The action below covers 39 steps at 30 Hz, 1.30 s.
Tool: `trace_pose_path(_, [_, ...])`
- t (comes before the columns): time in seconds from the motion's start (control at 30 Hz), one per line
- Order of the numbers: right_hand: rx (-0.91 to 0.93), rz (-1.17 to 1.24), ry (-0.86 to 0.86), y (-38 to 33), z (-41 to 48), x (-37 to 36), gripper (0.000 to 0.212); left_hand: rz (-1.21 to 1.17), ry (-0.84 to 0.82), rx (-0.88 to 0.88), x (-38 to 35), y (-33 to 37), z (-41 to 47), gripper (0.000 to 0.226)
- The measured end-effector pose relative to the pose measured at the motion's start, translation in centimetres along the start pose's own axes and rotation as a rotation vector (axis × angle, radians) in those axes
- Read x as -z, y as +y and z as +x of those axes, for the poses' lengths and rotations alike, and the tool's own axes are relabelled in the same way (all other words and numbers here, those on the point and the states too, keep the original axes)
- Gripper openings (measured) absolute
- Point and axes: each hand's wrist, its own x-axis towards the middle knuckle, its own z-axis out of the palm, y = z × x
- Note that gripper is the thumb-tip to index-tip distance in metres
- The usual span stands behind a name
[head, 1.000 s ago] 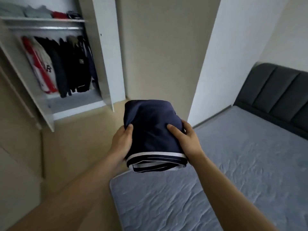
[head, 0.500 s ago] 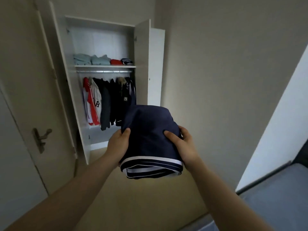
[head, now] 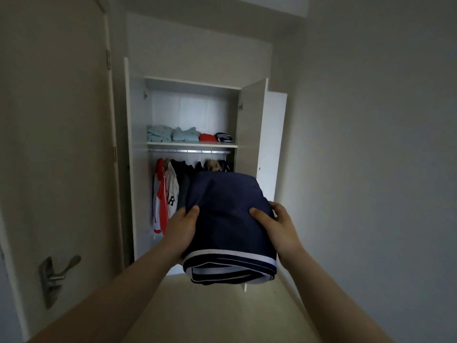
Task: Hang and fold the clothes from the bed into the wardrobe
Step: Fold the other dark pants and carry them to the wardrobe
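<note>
Now holding a soft folded bundle up before the wardrobe

Facing the open wardrobe (head: 193, 110), looking at hanging clothes (head: 170, 194) along the rail and folded piles (head: 173, 134) on the shelf (head: 191, 144) above. Holding the folded navy garment (head: 227, 219) in mid-air in front of the hanging clothes, below the level of the shelf and well short of it. Judging it light, soft and floppy, probably slick enough to slide apart layer by layer. Favouring a hold at both side edges with support from beneath, guarding the white-trimmed near end against sagging open. Clamping the bundle between the two hands, with the left hand (head: 180, 233) curling round its left edge and the right hand (head: 279, 231) curling round its right edge. Pressing each thumb down on the top layer, tucking the fingers mostly underneath and out of sight
</note>
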Motion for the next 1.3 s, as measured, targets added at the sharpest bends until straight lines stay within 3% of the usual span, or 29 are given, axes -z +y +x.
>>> trace_pose_path(0.23, [0.042, -0.035, -0.039, 3.8, 14.2, -5.9, 0.026, 0.001, -0.051, -0.034, 0.6, -2.7, 15.6, 0.043])
trace_pose_path(0.5, [0.042, -0.094, 0.033, 6.8, 30.5, -11.5, 0.032, 0.09, -0.134, -0.14, 0.4, -3.9, 34.3, 0.036])
trace_pose_path(0.9, [0.028, -0.083, 0.011, 14.2, 53.7, -15.9, 0.035, 0.011, -0.058, -0.076, -5.0, -8.2, 58.7, 0.019])
trace_pose_path(1.07, [0.035, -0.075, 0.015, 16.9, 63.6, -18.6, 0.032, -0.018, -0.025, -0.053, -6.4, -9.8, 68.8, 0.024])
trace_pose_path(1.3, [0.018, -0.079, 0.072, 21.4, 75.4, -23.3, 0.031, 0.018, -0.098, -0.091, -6.7, -12.3, 82.8, 0.024])
